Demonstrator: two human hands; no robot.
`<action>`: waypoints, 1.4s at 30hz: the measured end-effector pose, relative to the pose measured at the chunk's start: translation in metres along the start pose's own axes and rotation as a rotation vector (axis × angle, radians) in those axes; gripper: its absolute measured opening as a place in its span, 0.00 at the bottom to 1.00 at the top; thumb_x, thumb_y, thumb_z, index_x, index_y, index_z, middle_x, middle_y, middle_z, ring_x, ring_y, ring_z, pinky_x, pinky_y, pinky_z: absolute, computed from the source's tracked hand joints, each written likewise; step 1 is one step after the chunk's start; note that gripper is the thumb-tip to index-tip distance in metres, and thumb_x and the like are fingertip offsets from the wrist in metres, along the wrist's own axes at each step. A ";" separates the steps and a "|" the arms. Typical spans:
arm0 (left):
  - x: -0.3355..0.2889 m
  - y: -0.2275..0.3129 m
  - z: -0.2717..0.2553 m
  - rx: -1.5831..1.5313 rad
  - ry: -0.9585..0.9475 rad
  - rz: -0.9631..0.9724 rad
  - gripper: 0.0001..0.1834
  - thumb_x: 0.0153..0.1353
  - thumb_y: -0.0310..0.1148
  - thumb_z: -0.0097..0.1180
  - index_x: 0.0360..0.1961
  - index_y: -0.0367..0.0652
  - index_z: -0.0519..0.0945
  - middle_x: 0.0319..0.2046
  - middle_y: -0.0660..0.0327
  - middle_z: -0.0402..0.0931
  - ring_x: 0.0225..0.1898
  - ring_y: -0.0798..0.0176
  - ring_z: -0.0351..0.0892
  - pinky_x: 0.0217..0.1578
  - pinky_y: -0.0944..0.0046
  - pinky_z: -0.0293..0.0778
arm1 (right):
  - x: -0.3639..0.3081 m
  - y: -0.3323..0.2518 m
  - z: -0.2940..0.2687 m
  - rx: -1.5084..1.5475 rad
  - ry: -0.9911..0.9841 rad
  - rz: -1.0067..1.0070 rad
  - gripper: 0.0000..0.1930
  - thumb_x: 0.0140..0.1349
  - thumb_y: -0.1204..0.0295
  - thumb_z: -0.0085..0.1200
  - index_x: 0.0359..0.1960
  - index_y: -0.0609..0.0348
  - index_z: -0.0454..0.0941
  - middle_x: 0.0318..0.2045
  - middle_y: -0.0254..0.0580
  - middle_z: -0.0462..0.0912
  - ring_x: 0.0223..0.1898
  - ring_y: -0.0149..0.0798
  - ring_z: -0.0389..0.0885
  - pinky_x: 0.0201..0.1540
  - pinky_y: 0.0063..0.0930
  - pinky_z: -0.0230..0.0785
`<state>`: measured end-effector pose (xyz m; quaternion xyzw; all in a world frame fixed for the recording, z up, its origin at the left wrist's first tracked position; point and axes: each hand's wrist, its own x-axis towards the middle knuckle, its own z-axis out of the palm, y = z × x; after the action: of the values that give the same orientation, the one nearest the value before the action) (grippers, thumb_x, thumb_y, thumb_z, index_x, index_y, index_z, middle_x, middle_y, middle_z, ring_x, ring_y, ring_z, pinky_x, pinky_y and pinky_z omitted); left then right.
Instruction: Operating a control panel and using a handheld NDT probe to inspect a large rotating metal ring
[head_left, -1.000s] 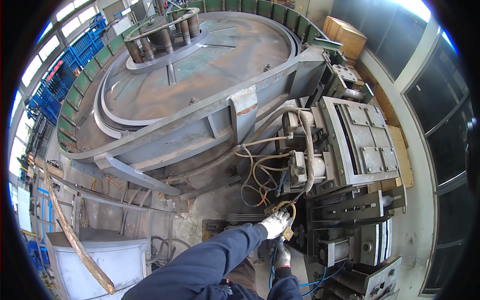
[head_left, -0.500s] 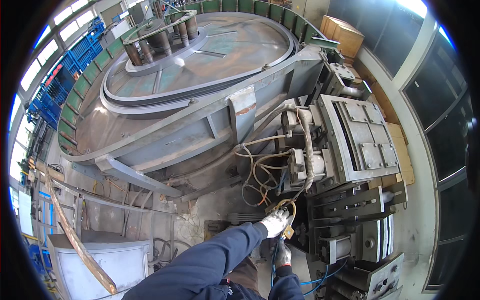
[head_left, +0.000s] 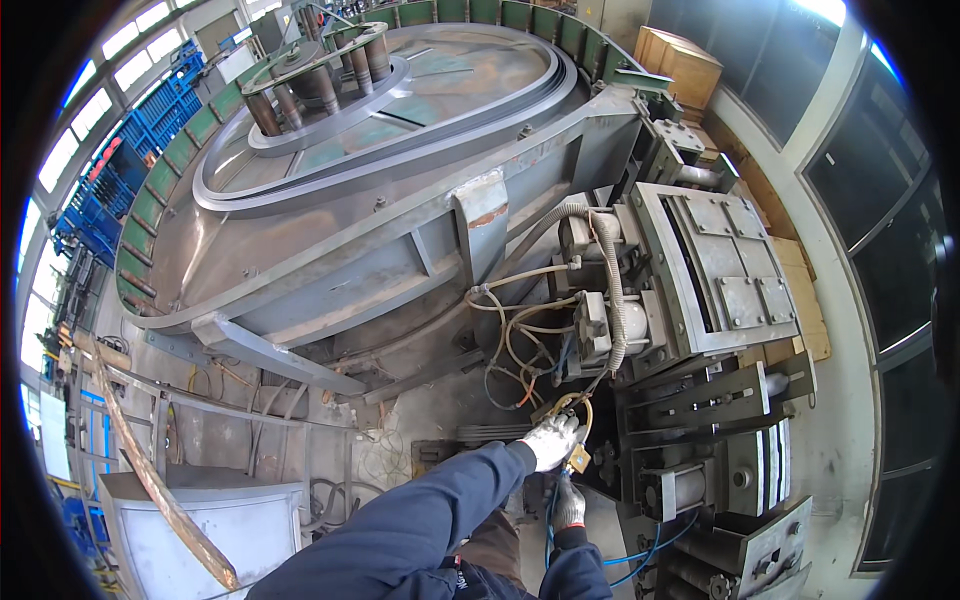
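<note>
Both my hands wear whitish work gloves and are close together at the lower middle, beside the machine. My left hand (head_left: 551, 443) is closed around the yellowish hose (head_left: 588, 412) where it loops down. A small brass-coloured block (head_left: 578, 459) hangs just right of that hand, at the hose's end. Just under the block my right hand (head_left: 569, 503) closes on the blue hose (head_left: 551, 520), which runs down past my sleeve. My fingers partly hide the joint between block and hoses.
A big round table (head_left: 235, 250) carrying a coiled metal strip (head_left: 330, 185) fills the far side behind a steel frame. Cylinders with a ribbed conduit (head_left: 612, 290) and a plated machine unit (head_left: 720, 270) stand right. A wooden strip (head_left: 150, 470) leans across a pale metal cabinet (head_left: 215, 540) at left.
The coiled strip and the disc under it on the round table have turned somewhat. My hands keep nearly the same place and hold.
</note>
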<state>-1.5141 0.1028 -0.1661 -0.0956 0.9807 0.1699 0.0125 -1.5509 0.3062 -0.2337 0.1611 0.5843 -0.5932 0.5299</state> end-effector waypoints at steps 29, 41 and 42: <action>0.001 0.003 0.011 0.063 -0.002 0.036 0.28 0.65 0.33 0.53 0.66 0.33 0.73 0.52 0.43 0.77 0.55 0.42 0.80 0.58 0.46 0.74 | -0.002 0.007 -0.005 0.068 0.042 -0.035 0.14 0.74 0.59 0.61 0.40 0.58 0.82 0.23 0.34 0.79 0.18 0.32 0.77 0.21 0.28 0.73; -0.001 0.000 0.019 0.056 0.115 0.050 0.29 0.63 0.33 0.56 0.64 0.33 0.73 0.51 0.45 0.77 0.53 0.44 0.81 0.54 0.47 0.75 | -0.005 0.004 0.001 0.034 0.062 -0.054 0.17 0.75 0.56 0.60 0.37 0.58 0.81 0.21 0.36 0.79 0.18 0.33 0.76 0.21 0.28 0.71; 0.000 0.000 0.017 0.042 0.104 0.050 0.29 0.63 0.33 0.56 0.64 0.33 0.73 0.51 0.45 0.77 0.53 0.45 0.81 0.54 0.47 0.75 | -0.005 0.003 0.000 0.036 0.063 -0.058 0.17 0.75 0.56 0.60 0.37 0.58 0.81 0.21 0.35 0.79 0.19 0.33 0.76 0.22 0.28 0.71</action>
<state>-1.5144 0.1085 -0.1824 -0.0792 0.9855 0.1444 -0.0405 -1.5461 0.3088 -0.2316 0.1724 0.5942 -0.6134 0.4909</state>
